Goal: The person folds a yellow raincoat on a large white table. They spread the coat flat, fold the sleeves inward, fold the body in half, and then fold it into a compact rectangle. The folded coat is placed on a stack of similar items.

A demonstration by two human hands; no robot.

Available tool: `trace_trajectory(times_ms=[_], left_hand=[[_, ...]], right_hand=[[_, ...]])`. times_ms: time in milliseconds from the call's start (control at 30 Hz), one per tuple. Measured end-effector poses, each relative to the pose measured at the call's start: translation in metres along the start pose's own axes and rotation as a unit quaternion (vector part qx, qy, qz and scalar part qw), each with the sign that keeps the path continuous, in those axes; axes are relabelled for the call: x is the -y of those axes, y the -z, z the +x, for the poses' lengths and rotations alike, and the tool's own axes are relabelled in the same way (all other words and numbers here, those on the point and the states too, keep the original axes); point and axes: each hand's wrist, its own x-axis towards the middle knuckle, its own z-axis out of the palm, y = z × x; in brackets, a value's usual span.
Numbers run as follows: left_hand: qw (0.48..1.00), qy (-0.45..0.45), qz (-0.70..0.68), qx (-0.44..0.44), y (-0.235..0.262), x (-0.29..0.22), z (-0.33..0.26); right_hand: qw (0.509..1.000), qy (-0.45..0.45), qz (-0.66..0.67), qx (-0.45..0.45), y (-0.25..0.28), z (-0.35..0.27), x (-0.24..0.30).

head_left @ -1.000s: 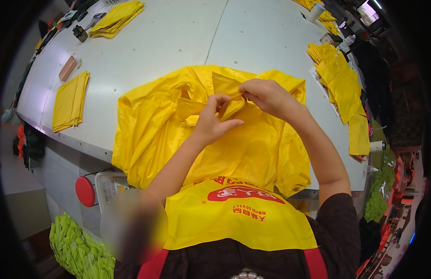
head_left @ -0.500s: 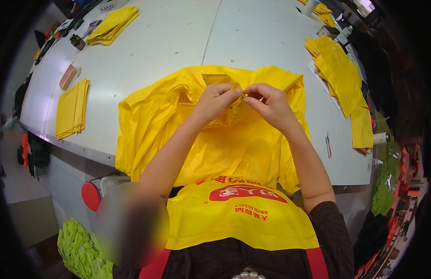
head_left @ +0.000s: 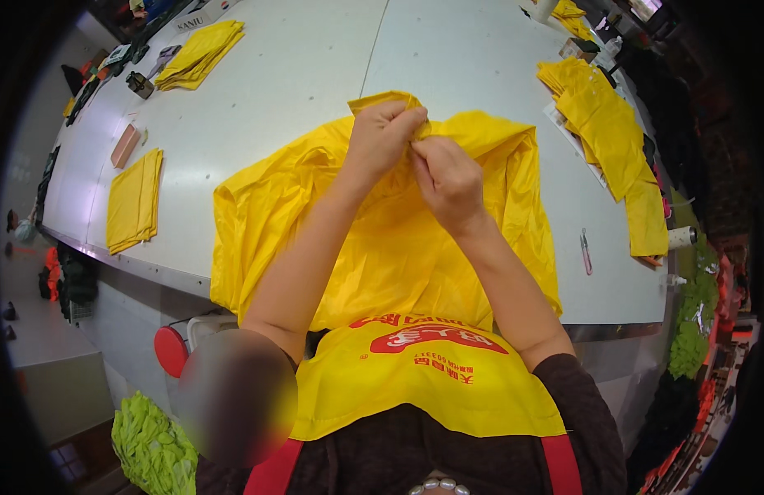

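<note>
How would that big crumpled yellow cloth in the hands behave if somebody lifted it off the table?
The yellow cloth would probably hang floppy, since it lies in loose, uneven folds on the table. It looks thin where the left hand and right hand gather it, so likely light for its spread. Its sheen suggests it may be slippery.

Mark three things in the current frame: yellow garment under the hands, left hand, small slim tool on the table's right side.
Yellow garment [head_left: 390, 256]: head view, spread cloth between the forearms.
Left hand [head_left: 380, 139]: head view, back of the hand.
Slim tool [head_left: 587, 252]: head view, mid-length.
</note>
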Motion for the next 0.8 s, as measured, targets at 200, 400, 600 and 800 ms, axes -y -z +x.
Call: trace_trajectory(times_ms=[200,400,600,800], left_hand=[[0.974,0.114,-0.153,0.123,0.018,0.012,0.010],[0.973,0.013,-0.143,0.181,0.020,0.039,-0.011],[0.998,0.003,0.068,-0.009,-0.009,0.025,0.001],[0.999,-0.032,-0.012,-0.015,-0.024,0.026,-0.001]], right_hand=[[0.976,-0.165,0.139,0.015,0.002,0.006,-0.021],[0.908,-0.311,0.280,-0.012,0.001,0.006,-0.022],[0.990,-0.092,0.101,-0.018,-0.006,0.009,-0.038],[0.991,-0.086,0.060,-0.080,-0.008,0.006,-0.044]])
